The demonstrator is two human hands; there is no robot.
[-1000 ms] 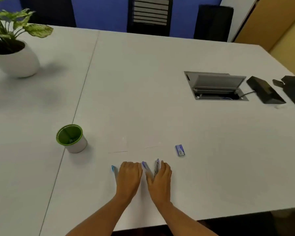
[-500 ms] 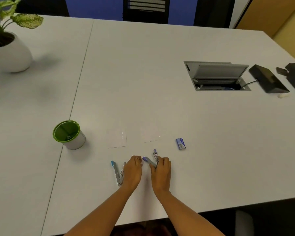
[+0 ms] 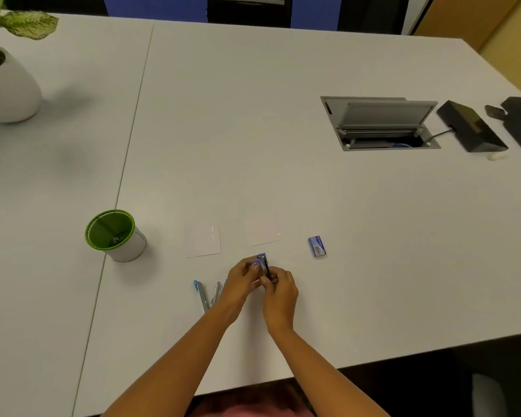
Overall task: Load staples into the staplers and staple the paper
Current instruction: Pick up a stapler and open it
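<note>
My left hand [image 3: 241, 281] and my right hand [image 3: 278, 288] together grip a small purple stapler [image 3: 263, 261], lifted a little off the white table [image 3: 253, 130]. Its metal part sticks up between my fingers. A blue stapler [image 3: 203, 294] lies opened flat on the table just left of my left hand. Two small white paper sheets lie beyond my hands, one on the left [image 3: 203, 239] and one on the right [image 3: 263, 232]. A small blue staple box [image 3: 317, 246] lies to the right of the sheets.
A green-rimmed white cup [image 3: 115, 236] stands to the left. A potted plant [image 3: 3, 76] is at the far left. An open cable hatch [image 3: 379, 123] and dark devices [image 3: 471, 126] sit at the far right. The table's front edge is close to my body.
Both hands have closed round the purple stapler and raised it off the table. The left hand moved right, off the blue stapler.
</note>
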